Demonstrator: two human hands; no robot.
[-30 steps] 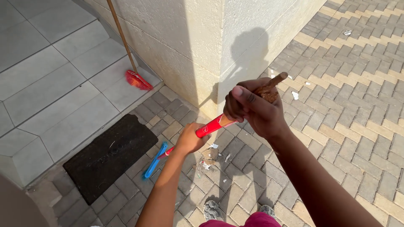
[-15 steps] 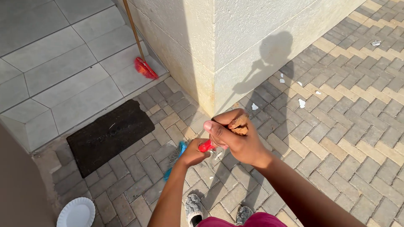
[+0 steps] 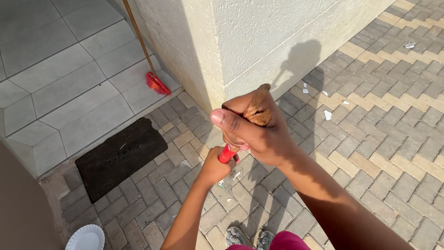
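At frame centre the right hand clenched the worn brown top of a red broom handle — the left hand gripped it just below. A white paper plate lay lower left.

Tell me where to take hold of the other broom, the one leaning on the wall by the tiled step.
Grip the thin wooden stick partway up, coming from the tiled side. It leans against the wall on its right, so that side is blocked; the red bristle head sits low on the tiles, leaving the slim, bare shaft easy to wrap a hand around.
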